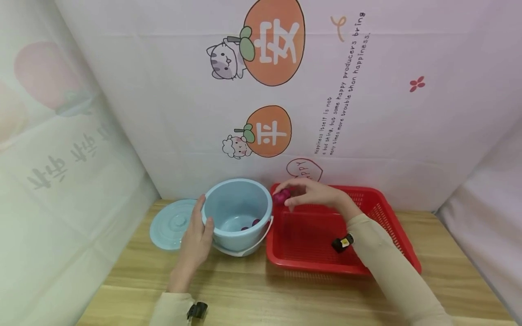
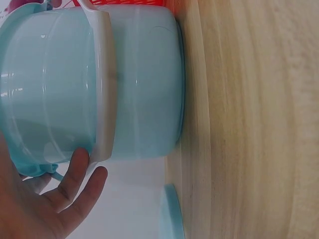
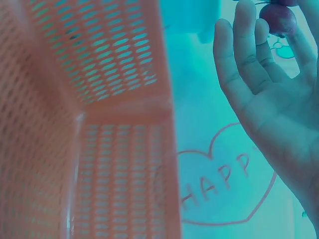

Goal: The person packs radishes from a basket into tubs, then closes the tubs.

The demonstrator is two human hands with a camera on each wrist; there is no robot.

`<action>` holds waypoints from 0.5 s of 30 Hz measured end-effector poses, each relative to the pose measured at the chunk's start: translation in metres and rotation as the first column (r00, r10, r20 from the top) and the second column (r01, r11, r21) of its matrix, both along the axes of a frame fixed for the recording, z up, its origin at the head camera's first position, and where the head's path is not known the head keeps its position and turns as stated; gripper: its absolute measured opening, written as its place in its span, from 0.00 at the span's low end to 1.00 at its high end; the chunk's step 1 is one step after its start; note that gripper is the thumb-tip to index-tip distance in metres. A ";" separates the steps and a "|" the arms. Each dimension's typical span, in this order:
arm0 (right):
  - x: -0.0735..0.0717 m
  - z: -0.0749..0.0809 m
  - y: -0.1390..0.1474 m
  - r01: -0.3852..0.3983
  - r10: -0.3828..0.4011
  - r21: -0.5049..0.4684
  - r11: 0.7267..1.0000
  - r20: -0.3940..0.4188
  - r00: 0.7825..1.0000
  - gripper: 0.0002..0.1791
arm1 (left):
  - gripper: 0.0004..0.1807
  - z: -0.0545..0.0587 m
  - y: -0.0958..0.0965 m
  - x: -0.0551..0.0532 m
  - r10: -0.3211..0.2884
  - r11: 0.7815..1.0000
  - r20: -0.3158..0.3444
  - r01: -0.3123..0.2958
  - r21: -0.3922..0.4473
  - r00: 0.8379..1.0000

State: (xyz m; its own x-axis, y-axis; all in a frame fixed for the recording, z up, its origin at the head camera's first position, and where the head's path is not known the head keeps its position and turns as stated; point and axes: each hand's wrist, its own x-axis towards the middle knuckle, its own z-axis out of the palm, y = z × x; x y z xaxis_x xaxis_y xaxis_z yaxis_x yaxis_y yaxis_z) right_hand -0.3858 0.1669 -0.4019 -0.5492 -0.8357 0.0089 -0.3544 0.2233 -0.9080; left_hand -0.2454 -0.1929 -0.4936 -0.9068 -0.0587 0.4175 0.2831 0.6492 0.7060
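A light blue bucket (image 1: 236,192) with a white handle (image 2: 104,84) stands upright, lid off. Dark red round pieces (image 1: 256,222) lie at its bottom. My left hand (image 1: 197,240) rests against the bucket's left side with fairly straight fingers; fingertips (image 2: 79,157) lie by the handle's end. Between thumb and fingers, my right hand (image 1: 311,194) pinches small dark red round fruits (image 1: 281,196) above the left rim of a red basket (image 1: 322,262), close to the bucket. In the right wrist view, one fruit (image 3: 278,21) shows clearly, with part of another beside it.
The light blue lid (image 1: 169,226) lies on the wooden table (image 1: 244,294), left of the bucket. A printed white cloth (image 1: 183,113) hangs behind, close to the bucket and basket. More white cloth (image 1: 61,203) closes in the left side.
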 end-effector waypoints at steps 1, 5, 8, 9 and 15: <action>-0.001 0.002 -0.002 0.005 -0.005 -0.006 1.000 -0.007 1.000 0.23 | 0.36 0.000 0.000 0.000 -0.004 1.000 -0.005 0.004 0.001 1.000; -0.001 0.008 -0.013 0.006 -0.007 -0.024 1.000 -0.025 1.000 0.23 | 0.36 0.000 0.000 -0.001 -0.007 1.000 -0.016 0.007 0.006 1.000; 0.000 0.010 -0.021 -0.009 0.008 -0.044 0.999 -0.026 1.000 0.23 | 0.35 0.000 0.000 -0.001 -0.006 1.000 -0.019 0.006 0.007 1.000; 0.000 0.009 -0.023 -0.015 0.013 -0.050 0.999 -0.026 1.000 0.22 | 0.35 0.000 0.000 -0.001 -0.006 1.000 -0.019 0.006 0.005 1.000; 0.001 0.007 -0.038 -0.040 0.038 -0.059 0.997 -0.019 0.999 0.22 | 0.36 0.000 -0.001 -0.001 0.004 1.000 -0.013 -0.004 -0.005 1.000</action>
